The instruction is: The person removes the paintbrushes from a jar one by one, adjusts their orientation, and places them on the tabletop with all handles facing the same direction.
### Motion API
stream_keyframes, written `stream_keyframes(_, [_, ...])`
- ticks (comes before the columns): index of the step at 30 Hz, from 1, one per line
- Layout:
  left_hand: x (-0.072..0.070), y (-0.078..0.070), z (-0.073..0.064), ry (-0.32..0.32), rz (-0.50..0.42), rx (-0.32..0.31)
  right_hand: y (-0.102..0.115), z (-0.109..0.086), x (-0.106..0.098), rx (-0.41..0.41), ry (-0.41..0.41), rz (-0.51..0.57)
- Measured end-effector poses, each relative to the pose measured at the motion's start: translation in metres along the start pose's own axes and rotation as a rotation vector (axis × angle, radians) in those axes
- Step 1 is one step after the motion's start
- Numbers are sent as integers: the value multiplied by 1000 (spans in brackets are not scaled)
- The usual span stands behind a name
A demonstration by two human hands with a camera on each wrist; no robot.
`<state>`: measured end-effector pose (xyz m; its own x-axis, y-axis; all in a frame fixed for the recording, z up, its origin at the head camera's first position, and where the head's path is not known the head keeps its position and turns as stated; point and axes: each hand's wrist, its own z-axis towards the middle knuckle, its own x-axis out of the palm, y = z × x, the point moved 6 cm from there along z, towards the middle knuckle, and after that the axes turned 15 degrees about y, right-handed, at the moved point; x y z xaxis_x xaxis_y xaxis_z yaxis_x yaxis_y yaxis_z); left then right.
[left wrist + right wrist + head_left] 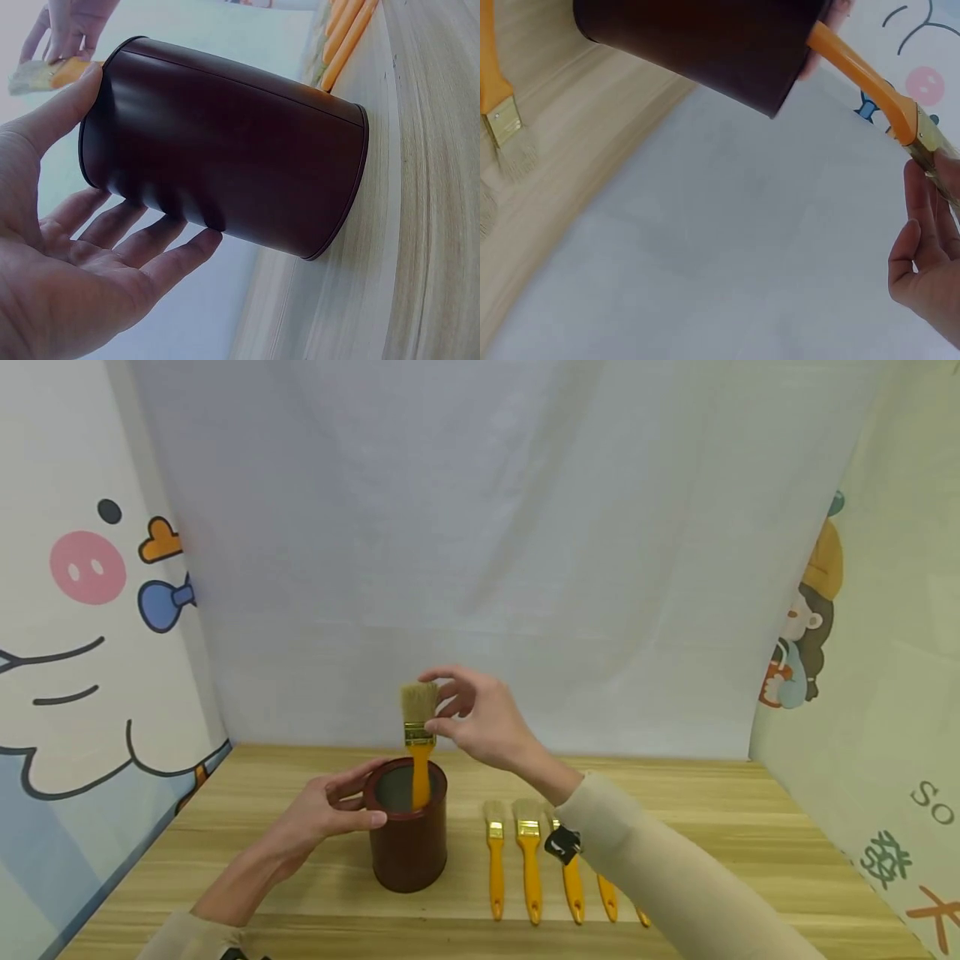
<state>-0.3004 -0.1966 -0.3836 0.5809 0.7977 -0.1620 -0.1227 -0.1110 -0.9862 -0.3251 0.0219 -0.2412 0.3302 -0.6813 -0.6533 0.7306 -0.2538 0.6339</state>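
A dark red cylindrical pot stands upright on the table, its mouth facing up. My left hand holds the pot from the left, thumb near the rim and fingers round the far side; the left wrist view shows those fingertips against its wall. Above the mouth, my right hand pinches a paintbrush at its metal band and bristles. The brush points bristles up, and its yellow-orange handle reaches down into the pot. The handle's lower end is hidden inside.
Several more paintbrushes lie in a row right of the pot, handles toward me. My right sleeve covers part of the row. A pale curtain hangs behind the wooden table, with printed panels on both sides.
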Motion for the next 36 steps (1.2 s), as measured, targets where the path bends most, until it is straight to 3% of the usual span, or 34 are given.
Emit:
stream_keyframes(11, [1,-2,-1,-5,-7,5,7,-8,-40,-24,-107,-8])
stream_keyframes(18, [1,0,1,-8,15,2,1,-20,-61,-27,-153,1])
stream_keyframes(24, [0,3,1,-6,15,2,-14,-36,-62,-1,-134,0])
stream_keyframes(36, [-1,3,2,-7,23,5,-56,-78,-51,127,-93,12])
